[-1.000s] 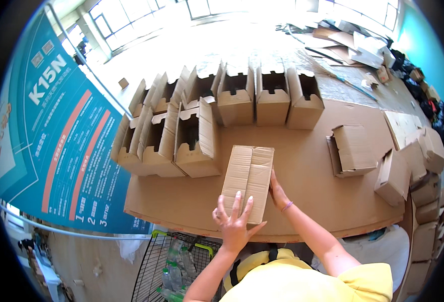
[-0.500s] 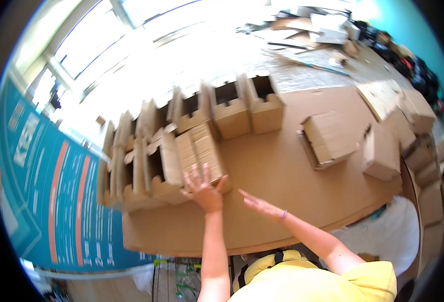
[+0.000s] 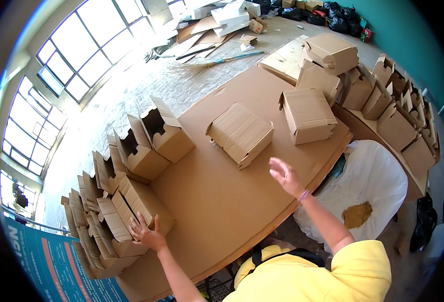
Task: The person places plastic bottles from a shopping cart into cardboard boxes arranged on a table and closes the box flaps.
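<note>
My left hand [image 3: 149, 234] lies with spread fingers on the near top edge of a brown cardboard box [image 3: 149, 201] whose top flaps meet at a narrow slit. This box stands at the near end of two rows of boxes at the left, several with upright flaps, such as the open box [image 3: 174, 143] at the far end. In the air over the table's right half is my right hand [image 3: 285, 177], its fingers loosely stretched and nothing in it. Nearest to it sits a closed box [image 3: 242, 133] on its own. A second closed box [image 3: 308, 116] stands farther right.
Flat cardboard [image 3: 222, 201] covers the table. More boxes are stacked on a board [image 3: 353, 103] at the right. A white sack [image 3: 378, 176] hangs open by the table's right edge. On the floor beyond lie a broom [image 3: 217, 61] and piled scrap cardboard [image 3: 196, 38].
My view has swung to the right. The right hand has moved away from the left one, toward the lone closed box. My left hand stays on the slit-topped box.
</note>
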